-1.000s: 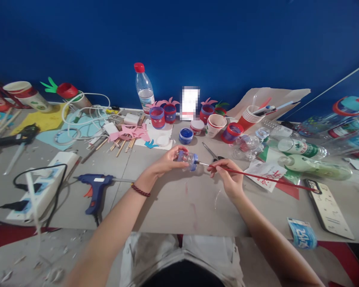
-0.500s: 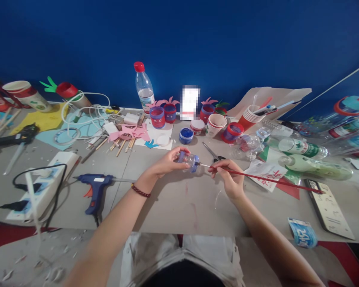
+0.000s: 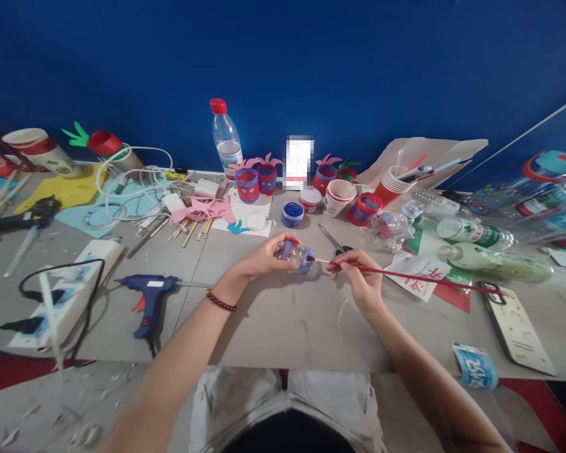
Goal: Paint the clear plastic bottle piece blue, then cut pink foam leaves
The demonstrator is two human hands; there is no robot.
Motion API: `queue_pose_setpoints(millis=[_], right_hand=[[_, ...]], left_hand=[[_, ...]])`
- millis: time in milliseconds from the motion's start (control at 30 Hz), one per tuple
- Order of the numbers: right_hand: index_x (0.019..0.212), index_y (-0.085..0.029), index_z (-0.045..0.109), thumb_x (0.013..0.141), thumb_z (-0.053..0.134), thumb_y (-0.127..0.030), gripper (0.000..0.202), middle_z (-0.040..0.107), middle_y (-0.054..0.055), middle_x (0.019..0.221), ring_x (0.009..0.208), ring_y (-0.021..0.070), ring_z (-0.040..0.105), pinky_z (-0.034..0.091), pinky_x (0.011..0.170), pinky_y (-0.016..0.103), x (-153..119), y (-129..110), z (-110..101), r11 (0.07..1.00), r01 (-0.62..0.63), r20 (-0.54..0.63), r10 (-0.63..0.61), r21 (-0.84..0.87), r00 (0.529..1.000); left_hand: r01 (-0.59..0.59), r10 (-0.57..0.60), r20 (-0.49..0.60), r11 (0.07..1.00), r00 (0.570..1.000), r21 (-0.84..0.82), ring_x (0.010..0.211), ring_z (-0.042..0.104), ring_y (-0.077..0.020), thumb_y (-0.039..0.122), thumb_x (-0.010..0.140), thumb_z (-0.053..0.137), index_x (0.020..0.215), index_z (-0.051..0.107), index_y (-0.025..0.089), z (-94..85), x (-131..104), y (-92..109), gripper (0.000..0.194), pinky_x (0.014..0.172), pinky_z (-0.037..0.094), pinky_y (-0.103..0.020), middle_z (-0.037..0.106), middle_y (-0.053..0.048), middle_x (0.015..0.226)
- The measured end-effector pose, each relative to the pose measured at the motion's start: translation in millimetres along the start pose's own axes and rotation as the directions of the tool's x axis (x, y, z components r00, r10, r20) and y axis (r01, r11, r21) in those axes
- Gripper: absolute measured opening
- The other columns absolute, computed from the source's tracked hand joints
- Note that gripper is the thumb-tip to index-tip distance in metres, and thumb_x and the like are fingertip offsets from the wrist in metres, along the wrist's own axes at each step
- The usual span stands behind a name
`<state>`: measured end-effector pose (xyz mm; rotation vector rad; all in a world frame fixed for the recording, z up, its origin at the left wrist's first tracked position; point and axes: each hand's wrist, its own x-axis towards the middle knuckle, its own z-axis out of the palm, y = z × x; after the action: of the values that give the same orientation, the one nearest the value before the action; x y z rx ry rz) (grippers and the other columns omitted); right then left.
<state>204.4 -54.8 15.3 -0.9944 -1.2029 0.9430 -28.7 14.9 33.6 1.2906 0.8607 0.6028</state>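
Note:
My left hand is closed around a small clear plastic cup piece, tipped on its side, with blue paint around its rim and on its base. Between the fingers of my right hand is a long red-handled paintbrush. The brush's dark tip touches or nearly touches the blue rim. Just beyond my hands stands an open jar of blue paint. Scissors lie behind my right hand, partly hidden by it.
A blue glue gun and a power strip lie at left. Painted cups, a bottle and a paper cup line the back. Plastic bottles and a phone are at right.
Both hands keep their grips in almost the same place. The brush and cup piece have shifted very slightly; the whole view has moved a little.

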Motion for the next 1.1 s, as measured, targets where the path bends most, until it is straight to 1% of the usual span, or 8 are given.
queue_pose_setpoints(millis=[200,467,600,700,833,933,1033,1100], right_hand=[[0.069,-0.02,0.069,0.077,0.061,-0.017,0.012,0.07,0.001,0.06,0.052,0.0151,0.064,0.051,0.046,0.026,1.2,-1.6,1.1,0.999,0.031,-0.085,-0.033,-0.025,0.996],[0.074,-0.02,0.07,0.08,0.062,-0.019,0.01,0.073,0.001,0.064,0.051,0.0141,0.064,0.053,0.048,0.027,2.4,-1.7,1.1,0.999,0.007,-0.065,-0.009,-0.036,0.998],[0.069,-0.02,0.07,0.077,0.06,-0.015,0.013,0.07,0.0,0.059,0.051,0.0142,0.064,0.051,0.045,0.024,2.2,-1.1,-0.4,0.999,0.024,-0.119,-0.028,-0.032,0.993],[0.072,-0.02,0.07,0.08,0.062,-0.018,0.011,0.071,0.001,0.063,0.053,0.0145,0.065,0.051,0.047,0.025,1.2,1.8,-1.8,1.0,0.028,-0.151,-0.028,-0.003,0.988],[0.082,-0.02,0.069,0.085,0.068,-0.031,0.011,0.074,0.002,0.069,0.059,0.0163,0.068,0.053,0.049,0.027,2.2,2.6,-0.4,0.999,0.028,-0.185,-0.02,0.039,0.982],[0.088,-0.021,0.067,0.088,0.07,-0.038,0.017,0.075,0.002,0.071,0.063,0.017,0.07,0.054,0.05,0.026,4.7,1.0,1.2,0.996,0.003,-0.204,0.017,0.094,0.979],[0.089,-0.022,0.067,0.089,0.07,-0.041,0.019,0.076,0.003,0.074,0.066,0.0171,0.071,0.053,0.049,0.025,7.0,0.4,1.3,0.989,-0.031,-0.204,0.06,0.144,0.977],[0.088,-0.022,0.067,0.089,0.07,-0.042,0.021,0.077,0.004,0.076,0.066,0.0176,0.072,0.053,0.049,0.025,7.8,1.0,0.8,0.986,-0.044,-0.197,0.075,0.16,0.977]], left_hand=[[-0.004,0.004,-0.002,1.0,1.0,0.026,0.1,0.058,-0.0191,0.03,0.062,0.086,0.111,0.058,0.022,-1.0,-0.7,-1.1,0.057,0.092,0.045,-0.034,0.063,-0.004,0.108],[-0.01,0.009,0.016,1.0,1.0,0.014,0.098,0.059,-0.0184,0.025,0.062,0.085,0.108,0.059,0.022,-1.1,0.0,-1.8,0.054,0.088,0.046,-0.032,0.064,-0.003,0.107],[-0.008,0.007,0.017,1.0,1.0,0.007,0.098,0.06,-0.0186,0.025,0.062,0.085,0.109,0.059,0.023,-2.6,-0.3,-3.0,0.053,0.088,0.046,-0.032,0.064,-0.003,0.104],[-0.007,0.007,0.0,1.0,1.0,-0.017,0.101,0.06,-0.0192,0.024,0.061,0.087,0.107,0.06,0.023,-2.2,-0.6,-2.8,0.054,0.089,0.046,-0.032,0.063,-0.003,0.106],[0.016,-0.03,-0.072,0.981,0.997,-0.193,0.099,0.063,-0.0192,0.024,0.062,0.087,0.105,0.057,0.022,0.6,1.7,-1.2,0.053,0.084,0.052,-0.033,0.063,-0.004,0.109],[0.074,-0.13,-0.111,0.909,0.985,-0.41,0.086,0.069,-0.0198,0.032,0.073,0.08,0.103,0.056,0.021,1.0,4.7,-1.2,0.04,0.076,0.057,-0.035,0.067,-0.004,0.1],[0.148,-0.199,-0.03,0.815,0.979,-0.561,0.074,0.071,-0.0222,0.041,0.083,0.067,0.096,0.059,0.018,-1.2,6.5,-2.7,0.027,0.072,0.058,-0.038,0.071,-0.006,0.084],[0.183,-0.209,0.03,0.772,0.978,-0.609,0.072,0.072,-0.0236,0.043,0.087,0.06,0.092,0.061,0.017,-3.1,6.8,-3.8,0.026,0.073,0.059,-0.04,0.072,-0.007,0.08]])
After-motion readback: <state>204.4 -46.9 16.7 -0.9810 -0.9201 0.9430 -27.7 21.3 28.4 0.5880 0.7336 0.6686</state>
